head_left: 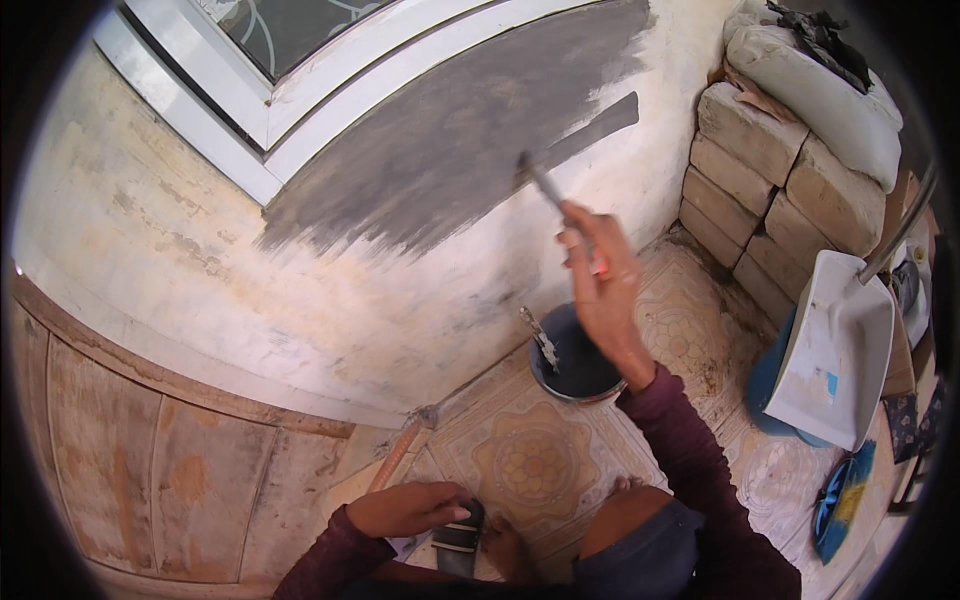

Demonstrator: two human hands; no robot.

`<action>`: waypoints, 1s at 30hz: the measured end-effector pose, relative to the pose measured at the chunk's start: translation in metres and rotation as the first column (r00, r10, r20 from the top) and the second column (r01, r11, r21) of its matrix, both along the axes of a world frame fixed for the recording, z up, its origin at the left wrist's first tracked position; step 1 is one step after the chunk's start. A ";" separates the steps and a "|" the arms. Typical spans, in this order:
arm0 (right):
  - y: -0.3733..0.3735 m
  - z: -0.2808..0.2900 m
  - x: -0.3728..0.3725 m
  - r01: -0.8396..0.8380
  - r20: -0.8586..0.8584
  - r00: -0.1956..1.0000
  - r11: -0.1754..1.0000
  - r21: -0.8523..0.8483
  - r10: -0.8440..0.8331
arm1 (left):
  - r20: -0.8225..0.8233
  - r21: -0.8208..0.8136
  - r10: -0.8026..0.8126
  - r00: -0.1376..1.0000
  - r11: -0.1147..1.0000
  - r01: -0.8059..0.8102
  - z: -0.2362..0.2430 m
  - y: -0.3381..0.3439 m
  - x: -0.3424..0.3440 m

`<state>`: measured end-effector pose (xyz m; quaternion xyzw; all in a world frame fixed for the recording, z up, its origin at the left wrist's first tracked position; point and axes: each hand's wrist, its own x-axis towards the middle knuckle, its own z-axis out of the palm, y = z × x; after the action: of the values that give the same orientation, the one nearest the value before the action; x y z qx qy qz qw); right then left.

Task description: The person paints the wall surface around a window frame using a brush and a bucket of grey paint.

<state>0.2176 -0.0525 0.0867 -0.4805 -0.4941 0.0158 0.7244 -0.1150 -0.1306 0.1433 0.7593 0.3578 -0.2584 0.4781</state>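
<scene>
My right hand (pixel 607 290) grips a paintbrush (pixel 545 185), its blurred bristles at the lower edge of a dark grey painted patch (pixel 420 130) on the whitish wall (pixel 330 330). A fresh grey stroke runs up to the right from the brush. Under my right wrist stands a bucket (pixel 540 375) of dark grey paint. A paint-spattered stick (pixel 540 338) leans out of it. My left hand (pixel 415 508) hangs low by my legs, fingers stretched out with no tool visible in them. A black striped sandal (pixel 457 540) shows just beyond its fingertips.
A white-framed window (pixel 270 110) borders the painted patch. Stacked pale blocks (pixel 745 170) with a white sack (pixel 815 100) on top stand at right. Nearer are a white dustpan (pixel 835 350) and a blue-yellow broom head (pixel 843 500). Wooden panels (pixel 150 450) line the lower left.
</scene>
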 end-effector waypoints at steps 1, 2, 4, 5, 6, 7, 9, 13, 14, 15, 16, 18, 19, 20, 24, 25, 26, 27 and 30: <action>-0.006 0.004 -0.027 -0.053 0.130 0.990 0.997 0.047 0.047 | 0.010 -0.012 0.028 1.000 1.000 -0.028 0.000 -0.001 0.001; -0.013 0.001 -0.049 -0.265 0.117 0.959 0.963 0.042 0.259 | 0.027 -0.025 0.032 0.999 0.999 -0.031 0.000 0.001 0.003; -0.020 -0.004 -0.083 -0.501 0.162 0.857 0.864 0.037 0.490 | 0.041 -0.030 0.044 0.998 0.999 -0.042 -0.005 0.003 0.001; -0.021 -0.002 -0.090 -0.530 0.227 0.828 0.848 0.023 0.512 | 0.046 -0.022 0.043 0.998 0.999 -0.042 -0.012 0.003 -0.004; -0.020 0.000 -0.085 -0.512 0.187 0.844 0.859 0.000 0.503 | 0.051 -0.013 0.049 0.998 0.999 -0.048 -0.014 0.002 -0.009; -0.019 0.002 -0.070 -0.491 0.153 0.859 0.870 -0.026 0.489 | 0.021 -0.015 0.058 0.998 0.998 -0.057 -0.011 0.002 -0.008; -0.009 -0.002 -0.028 -0.471 -0.009 0.882 0.881 -0.039 0.471 | -0.038 -0.018 0.077 0.996 0.997 -0.078 -0.002 -0.001 -0.004; 0.007 -0.004 0.080 -0.338 -0.374 0.867 0.940 0.046 0.330 | -0.061 -0.029 0.086 0.994 0.996 -0.088 -0.008 -0.003 -0.018; 0.011 -0.007 0.108 -0.304 -0.376 0.877 0.951 0.053 0.301 | -0.054 -0.033 0.076 0.996 0.996 -0.077 -0.010 -0.002 -0.019; 0.016 -0.010 0.132 -0.274 -0.377 0.885 0.960 0.057 0.275 | -0.045 -0.038 0.069 0.997 0.997 -0.071 -0.012 -0.001 -0.021; 0.020 -0.012 0.153 -0.256 -0.375 0.890 0.965 0.055 0.257 | -0.038 -0.042 0.066 0.997 0.997 -0.068 -0.013 0.001 -0.021; 0.028 -0.012 0.189 -0.219 -0.369 0.902 0.974 0.056 0.224 | -0.059 -0.038 0.082 0.995 0.996 -0.085 -0.009 0.000 -0.013; 0.031 -0.011 0.201 -0.199 -0.379 0.902 0.978 0.065 0.208 | -0.073 -0.032 0.096 0.993 0.995 -0.099 -0.007 -0.001 -0.011; 0.034 -0.010 0.213 -0.178 -0.389 0.901 0.981 0.074 0.193 | -0.067 -0.026 0.092 0.994 0.995 -0.094 -0.007 -0.001 -0.010; 0.043 -0.007 0.258 -0.084 -0.408 0.906 0.993 0.083 0.110 | -0.045 -0.032 0.083 0.995 0.996 -0.085 -0.010 0.002 -0.011; 0.044 -0.007 0.266 -0.071 -0.411 0.905 0.992 0.109 0.110 | -0.044 -0.036 0.087 0.995 0.995 -0.089 -0.011 0.002 -0.012; 0.043 -0.007 0.274 -0.049 -0.409 0.908 0.992 0.119 0.094 | -0.045 -0.038 0.094 0.995 0.995 -0.095 -0.011 0.002 -0.011; 0.042 -0.005 0.277 -0.031 -0.409 0.909 0.991 0.128 0.081 | -0.049 -0.041 0.103 0.993 0.994 -0.105 -0.010 0.002 -0.010; 0.047 -0.008 0.258 0.049 -0.366 0.930 0.990 0.131 0.002 | -0.043 -0.039 0.093 0.995 0.995 -0.095 -0.012 0.003 -0.012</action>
<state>0.4760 -0.0053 0.0783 -0.4239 -0.3447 0.0619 0.8352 -0.1267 -0.1276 0.1317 0.7263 0.3976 -0.2586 0.4974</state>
